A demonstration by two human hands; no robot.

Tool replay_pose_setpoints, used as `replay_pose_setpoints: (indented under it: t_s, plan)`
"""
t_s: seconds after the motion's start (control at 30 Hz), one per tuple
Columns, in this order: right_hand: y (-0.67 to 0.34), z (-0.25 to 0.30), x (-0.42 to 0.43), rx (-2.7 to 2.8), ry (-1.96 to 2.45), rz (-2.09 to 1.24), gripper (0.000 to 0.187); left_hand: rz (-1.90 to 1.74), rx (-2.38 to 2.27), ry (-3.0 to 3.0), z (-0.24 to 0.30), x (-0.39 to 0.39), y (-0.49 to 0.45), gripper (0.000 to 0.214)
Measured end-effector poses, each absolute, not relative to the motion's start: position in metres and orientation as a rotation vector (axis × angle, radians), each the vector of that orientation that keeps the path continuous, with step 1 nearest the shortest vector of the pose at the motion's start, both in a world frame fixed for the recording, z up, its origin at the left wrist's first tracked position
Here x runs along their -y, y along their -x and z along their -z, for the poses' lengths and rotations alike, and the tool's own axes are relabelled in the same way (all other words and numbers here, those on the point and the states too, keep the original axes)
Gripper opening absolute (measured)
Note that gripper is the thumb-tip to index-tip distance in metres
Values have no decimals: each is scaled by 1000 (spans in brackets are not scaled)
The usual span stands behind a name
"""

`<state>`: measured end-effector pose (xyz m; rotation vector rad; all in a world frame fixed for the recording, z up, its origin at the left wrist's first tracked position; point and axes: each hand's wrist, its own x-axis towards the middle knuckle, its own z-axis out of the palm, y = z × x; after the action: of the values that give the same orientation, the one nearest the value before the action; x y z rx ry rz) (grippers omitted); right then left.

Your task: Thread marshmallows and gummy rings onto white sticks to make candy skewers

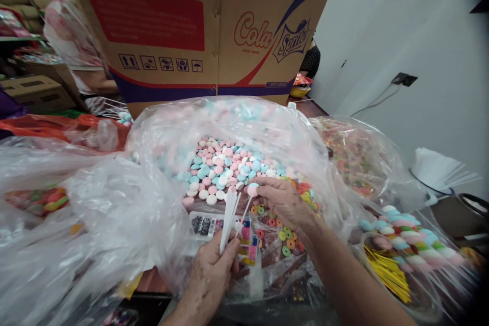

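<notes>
My left hand (214, 267) is closed around a bundle of white sticks (229, 214) that point up and away from me. My right hand (280, 198) pinches a pink round candy (252, 190) seated on the tip of one stick, just at the near edge of a heap of pink, blue and white candies (221, 165). That heap fills a big open clear plastic bag (168, 132) in front of me. Under my right hand lies a bag of small coloured ring candies (284, 237).
A large cardboard box (202, 25) stands behind the bag. Crumpled clear bags (76, 214) with coloured sweets cover the left. At the right sit another sweets bag (355, 158), finished twisted candy skewers (408, 242), gold twist ties (385, 272) and white wrappers (439, 170).
</notes>
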<state>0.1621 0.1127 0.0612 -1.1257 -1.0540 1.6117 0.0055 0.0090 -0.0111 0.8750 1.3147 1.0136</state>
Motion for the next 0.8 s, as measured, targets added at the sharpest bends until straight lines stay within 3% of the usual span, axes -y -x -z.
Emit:
replay_pose_setpoints:
  t_s: [0.8]
  plan:
    - [-162, -53, -114, 1058, 1060, -1613, 27, -1036, -1292, -846, 13, -8, -5, 39]
